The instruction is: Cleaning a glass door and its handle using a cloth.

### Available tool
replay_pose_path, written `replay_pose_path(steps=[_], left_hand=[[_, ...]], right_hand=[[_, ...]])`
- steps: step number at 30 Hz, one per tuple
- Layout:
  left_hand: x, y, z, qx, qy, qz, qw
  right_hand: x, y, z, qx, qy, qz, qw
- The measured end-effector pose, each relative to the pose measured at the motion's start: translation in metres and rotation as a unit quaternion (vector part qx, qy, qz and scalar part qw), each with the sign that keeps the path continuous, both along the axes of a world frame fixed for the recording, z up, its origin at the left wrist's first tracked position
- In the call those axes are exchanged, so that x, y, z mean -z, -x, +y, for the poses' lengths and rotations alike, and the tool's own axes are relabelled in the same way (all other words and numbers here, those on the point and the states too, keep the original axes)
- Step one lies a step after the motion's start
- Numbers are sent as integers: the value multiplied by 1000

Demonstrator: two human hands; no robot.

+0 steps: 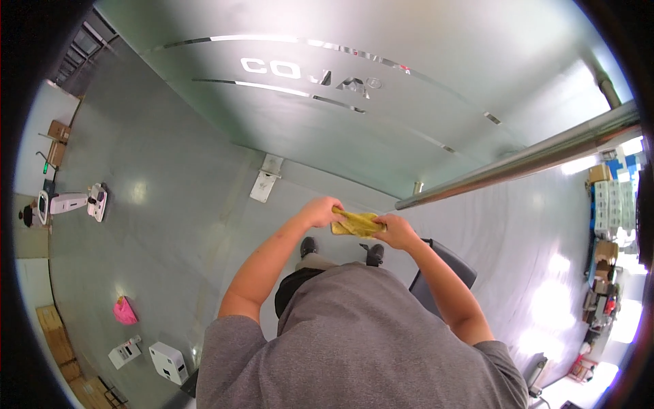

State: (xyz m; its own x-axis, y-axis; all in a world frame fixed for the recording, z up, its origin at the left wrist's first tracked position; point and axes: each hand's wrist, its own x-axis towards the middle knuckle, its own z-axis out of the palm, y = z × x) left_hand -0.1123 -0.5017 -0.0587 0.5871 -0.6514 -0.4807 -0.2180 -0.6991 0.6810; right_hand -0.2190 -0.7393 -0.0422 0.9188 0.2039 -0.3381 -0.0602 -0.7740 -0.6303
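Observation:
A yellow cloth (357,224) is stretched between my two hands, bunched and slightly folded, above the grey floor in front of my feet. My left hand (321,212) is closed on its left end. At the cloth's right end, my right hand (398,232) grips it with the fingers pinched together. Both arms reach forward with bare forearms. Beyond the hands stands a large frosted glass panel (286,123) with shiny strips and lettering. A long metal handle bar (518,163) runs along its right side.
A metal floor fitting (266,178) sits at the glass panel's lower edge. A dark chair (444,273) stands close by my right arm. On the left floor are a white box-shaped device (168,362), a pink bag (125,311) and a white wheeled machine (71,202). Stacked cartons (613,204) line the far right.

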Motion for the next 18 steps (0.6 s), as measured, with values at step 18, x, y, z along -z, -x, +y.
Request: replay_pose_path(steps=[18], left_hand=[[60, 7, -80, -280, 597, 550, 513]], right_hand=[[-59, 77, -3, 58, -64, -172, 981]])
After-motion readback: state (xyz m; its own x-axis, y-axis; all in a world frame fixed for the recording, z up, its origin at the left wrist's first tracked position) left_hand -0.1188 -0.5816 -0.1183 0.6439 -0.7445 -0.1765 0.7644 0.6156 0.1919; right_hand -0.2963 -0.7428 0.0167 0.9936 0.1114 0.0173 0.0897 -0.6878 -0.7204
